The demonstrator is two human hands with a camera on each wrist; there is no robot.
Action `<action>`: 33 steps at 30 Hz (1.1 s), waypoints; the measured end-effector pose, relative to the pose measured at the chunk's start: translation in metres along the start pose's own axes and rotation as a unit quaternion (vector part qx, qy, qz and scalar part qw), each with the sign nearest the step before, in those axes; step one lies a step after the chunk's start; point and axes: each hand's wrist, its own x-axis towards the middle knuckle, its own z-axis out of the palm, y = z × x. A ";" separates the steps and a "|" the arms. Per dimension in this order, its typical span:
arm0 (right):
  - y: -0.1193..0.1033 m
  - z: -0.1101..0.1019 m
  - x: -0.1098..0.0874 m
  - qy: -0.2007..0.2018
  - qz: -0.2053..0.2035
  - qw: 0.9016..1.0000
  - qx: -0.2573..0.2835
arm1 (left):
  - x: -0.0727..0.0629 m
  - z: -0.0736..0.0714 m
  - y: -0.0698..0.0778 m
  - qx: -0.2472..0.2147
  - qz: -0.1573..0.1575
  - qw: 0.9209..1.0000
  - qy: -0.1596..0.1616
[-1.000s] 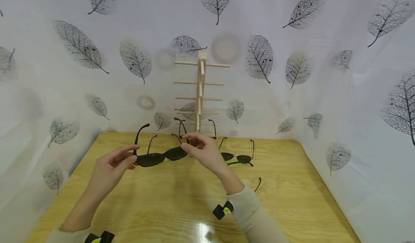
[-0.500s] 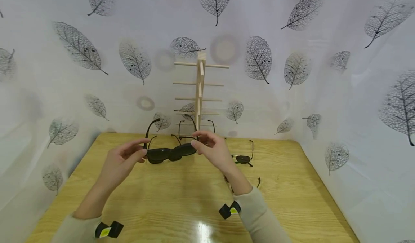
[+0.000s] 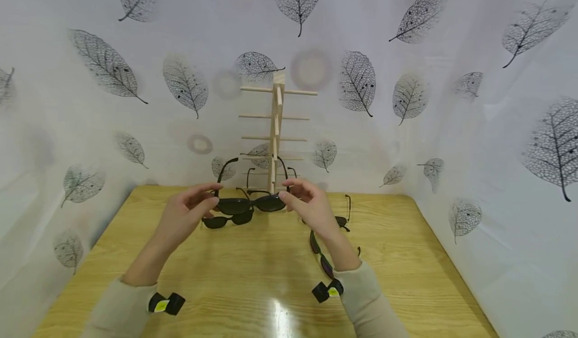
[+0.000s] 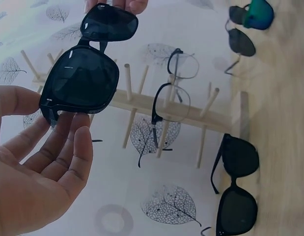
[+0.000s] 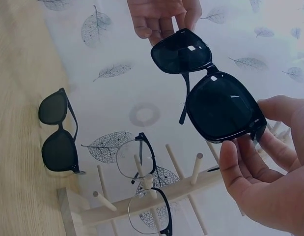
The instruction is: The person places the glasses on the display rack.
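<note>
One pair of glasses [image 4: 162,90] sits on the rack [image 3: 276,127]. Left hand [image 3: 184,213] and right hand [image 3: 311,210] pinch black shades [image 3: 239,205] in front, not on it yet. More pairs [image 5: 59,146] on the tabletop [image 3: 226,278] seem left to do.

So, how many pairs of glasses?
5: held sunglasses; black sunglasses on the table, left; clear glasses on the rack; dark glasses behind the right hand; green-edged glasses by its wrist. Others may be hidden.

Soft light, white glare on tabletop [image 3: 244,283], dimmer wrist views
</note>
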 end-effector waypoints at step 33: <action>0.013 -0.024 0.014 0.058 0.020 0.998 -0.006 | 0.042 0.023 0.001 -0.050 0.002 0.998 -0.023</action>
